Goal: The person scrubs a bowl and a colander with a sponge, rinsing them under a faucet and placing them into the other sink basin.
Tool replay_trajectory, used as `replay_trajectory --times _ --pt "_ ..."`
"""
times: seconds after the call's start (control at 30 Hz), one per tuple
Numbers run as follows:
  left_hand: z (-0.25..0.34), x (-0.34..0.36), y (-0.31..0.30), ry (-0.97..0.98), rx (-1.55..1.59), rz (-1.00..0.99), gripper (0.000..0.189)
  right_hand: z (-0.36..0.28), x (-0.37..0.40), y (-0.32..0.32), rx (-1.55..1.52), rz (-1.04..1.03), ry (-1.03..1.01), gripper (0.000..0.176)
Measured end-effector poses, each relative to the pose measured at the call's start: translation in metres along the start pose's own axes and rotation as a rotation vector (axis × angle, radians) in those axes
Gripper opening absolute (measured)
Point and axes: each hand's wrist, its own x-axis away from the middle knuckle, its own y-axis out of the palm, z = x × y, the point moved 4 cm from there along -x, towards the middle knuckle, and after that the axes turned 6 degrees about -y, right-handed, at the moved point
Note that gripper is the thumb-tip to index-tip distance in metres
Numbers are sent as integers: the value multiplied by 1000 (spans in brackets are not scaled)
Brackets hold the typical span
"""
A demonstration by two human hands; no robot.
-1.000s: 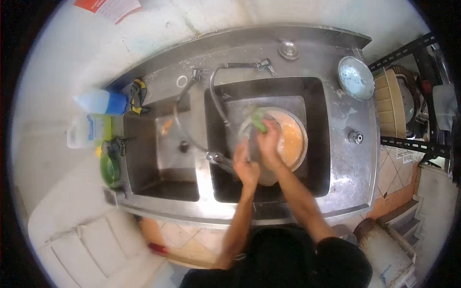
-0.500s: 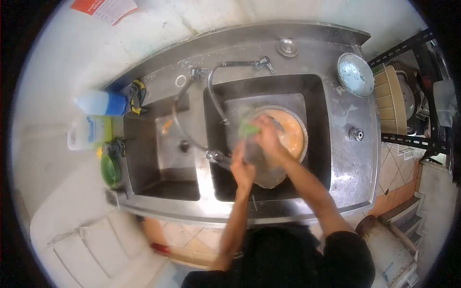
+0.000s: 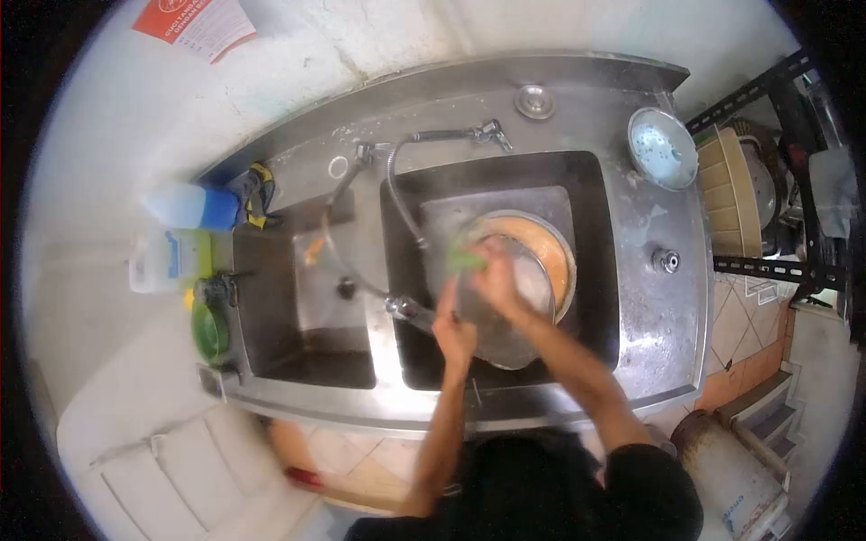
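Observation:
Over the right-hand basin of a steel sink, both my hands work close together. My right hand is closed on a green scrubbing pad, smeared by motion. My left hand is closed on the left side of a round greyish dish, blurred, its exact kind unclear. Under and behind it sits a round metal bowl with orange liquid inside, partly covered by the dish and my right hand.
A hose faucet arches over the basins. On the left stand bottles of blue liquid and yellow liquid, and a green bowl. A pale blue bowl rests on the right counter beside a black shelf rack.
The round greyish dish has turned to show more of its face over the orange bowl. My right hand has shifted slightly with the green pad. The whole view has tilted a little.

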Motion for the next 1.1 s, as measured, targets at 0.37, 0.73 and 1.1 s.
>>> replay_trajectory --times 0.37,0.73,1.1 --pt "-2 25 -12 -72 20 7 61 96 26 -29 536 209 135 36" --pt "2 -16 -39 -167 -121 -124 67 15 1 -11 206 116 3 36" --pt "-7 1 -1 89 7 -75 66 58 23 -47 209 490 203 44"
